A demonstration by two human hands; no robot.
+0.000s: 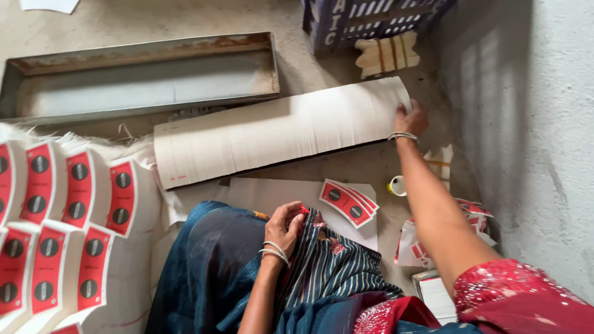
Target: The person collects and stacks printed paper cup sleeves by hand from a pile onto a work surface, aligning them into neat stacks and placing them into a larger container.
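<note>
A long curved row of stacked white paper blanks lies across the floor. My right hand reaches out and grips its far right end, fingers on the edge. My left hand rests in my lap on the blue cloth, fingers curled over a red printed paper piece, which is mostly hidden. A few red and white printed blanks lie fanned on a white sheet just in front of my knees.
Rows of red and white printed blanks fill the left side. A long rusty metal tray lies behind the row. A blue crate stands at the top, a grey wall at right, a small cup near my forearm.
</note>
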